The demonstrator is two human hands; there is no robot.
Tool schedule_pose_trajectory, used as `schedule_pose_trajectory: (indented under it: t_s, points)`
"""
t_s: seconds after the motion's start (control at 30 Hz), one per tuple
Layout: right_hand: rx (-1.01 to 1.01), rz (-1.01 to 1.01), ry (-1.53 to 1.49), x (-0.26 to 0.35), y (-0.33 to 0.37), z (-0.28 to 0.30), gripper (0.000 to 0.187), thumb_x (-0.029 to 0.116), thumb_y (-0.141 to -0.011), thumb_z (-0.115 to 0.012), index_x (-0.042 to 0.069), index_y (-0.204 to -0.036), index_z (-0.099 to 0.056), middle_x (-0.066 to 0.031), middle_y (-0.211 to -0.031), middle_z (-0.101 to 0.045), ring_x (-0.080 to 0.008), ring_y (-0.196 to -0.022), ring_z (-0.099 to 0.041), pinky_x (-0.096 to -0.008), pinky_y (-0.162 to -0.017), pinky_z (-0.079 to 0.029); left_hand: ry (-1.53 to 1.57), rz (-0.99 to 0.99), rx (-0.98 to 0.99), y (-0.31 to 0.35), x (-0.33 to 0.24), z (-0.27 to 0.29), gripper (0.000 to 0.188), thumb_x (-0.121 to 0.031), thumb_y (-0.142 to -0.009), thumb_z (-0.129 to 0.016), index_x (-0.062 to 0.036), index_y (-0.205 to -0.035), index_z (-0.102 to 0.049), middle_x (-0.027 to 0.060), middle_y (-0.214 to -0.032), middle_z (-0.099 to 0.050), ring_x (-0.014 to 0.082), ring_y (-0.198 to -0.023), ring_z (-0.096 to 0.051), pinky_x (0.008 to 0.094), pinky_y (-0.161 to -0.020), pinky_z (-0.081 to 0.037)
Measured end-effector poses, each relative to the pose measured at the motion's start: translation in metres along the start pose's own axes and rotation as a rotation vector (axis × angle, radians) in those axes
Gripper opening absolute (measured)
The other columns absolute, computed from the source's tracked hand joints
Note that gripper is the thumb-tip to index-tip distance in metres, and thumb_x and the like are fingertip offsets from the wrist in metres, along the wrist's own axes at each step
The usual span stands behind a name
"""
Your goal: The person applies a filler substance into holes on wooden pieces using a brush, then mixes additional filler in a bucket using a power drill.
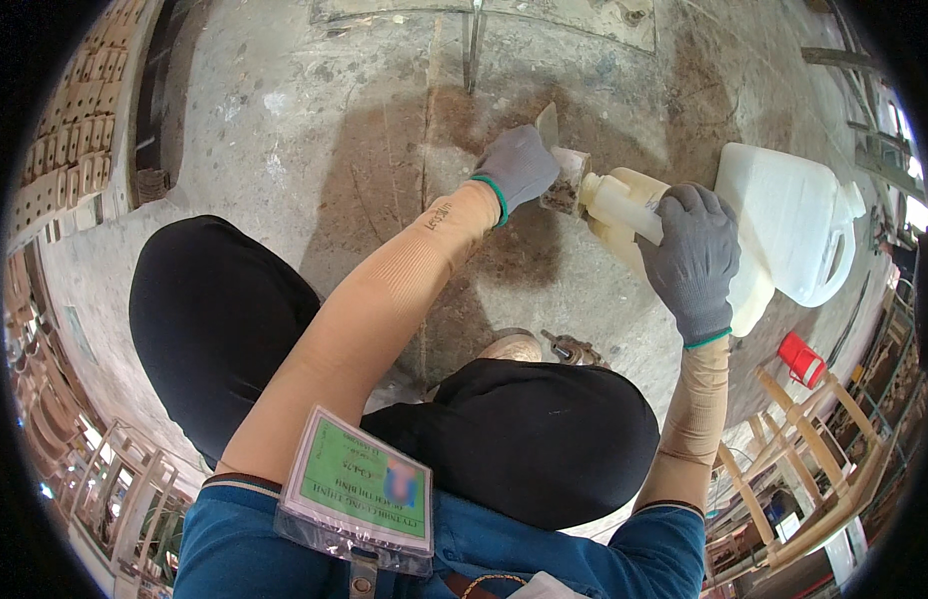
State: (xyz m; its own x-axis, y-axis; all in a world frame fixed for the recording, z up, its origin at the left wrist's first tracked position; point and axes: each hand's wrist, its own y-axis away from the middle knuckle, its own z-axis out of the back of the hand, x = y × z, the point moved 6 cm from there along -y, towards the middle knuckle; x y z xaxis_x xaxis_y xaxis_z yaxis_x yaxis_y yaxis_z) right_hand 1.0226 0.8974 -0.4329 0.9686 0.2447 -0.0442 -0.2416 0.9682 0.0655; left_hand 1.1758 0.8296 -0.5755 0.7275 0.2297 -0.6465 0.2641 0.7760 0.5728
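My left hand (519,167), in a grey glove with a green cuff, is closed on the side of a small, stained, open container (563,196). A pale flap (548,126) sticks up beside its fingers; whether it belongs to the container I cannot tell. My right hand (691,255), gloved the same way, is wrapped round the handle of a yellowish plastic jug (751,297). The jug is tipped to the left, its neck at the container's edge. No liquid stream can be made out. Part of the jug's body is hidden behind my right hand.
A whitish translucent jug (778,210) rests right beside the yellowish one. Farther right are a red container (802,359) and a wooden frame (805,439). Stacked drilled wooden pieces (74,130) line the far left. A dark metal part (572,348) lies by my shoe (512,346).
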Motion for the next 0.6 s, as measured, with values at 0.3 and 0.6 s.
schedule_pose_trajectory:
  t_s: [0.3,0.6]
  points:
    - [-0.012,-0.015,-0.02,-0.003,0.0,0.001,0.022,0.021,-0.065,-0.071,0.008,-0.08,-0.063,-0.0067,-0.092,-0.06,-0.0252,-0.096,-0.056,-0.0391,-0.09,-0.039,0.031,0.012,0.082,-0.011,0.001,-0.004,0.034,-0.02,-0.078,-0.056,0.0104,-0.091,-0.061,0.0283,-0.091,-0.063,0.0388,-0.089,-0.063,0.0431,-0.078,-0.049]
    - [0.013,-0.006,-0.023,-0.001,0.002,0.003,0.03,0.019,-0.061,-0.074,0.007,-0.086,-0.062,-0.0076,-0.097,-0.059,-0.0266,-0.099,-0.054,-0.0397,-0.09,-0.04,-0.134,-0.19,0.046,-0.018,0.008,-0.006,0.029,-0.016,-0.076,-0.054,0.0079,-0.09,-0.063,0.0274,-0.091,-0.063,0.0394,-0.092,-0.061,0.0429,-0.079,-0.049]
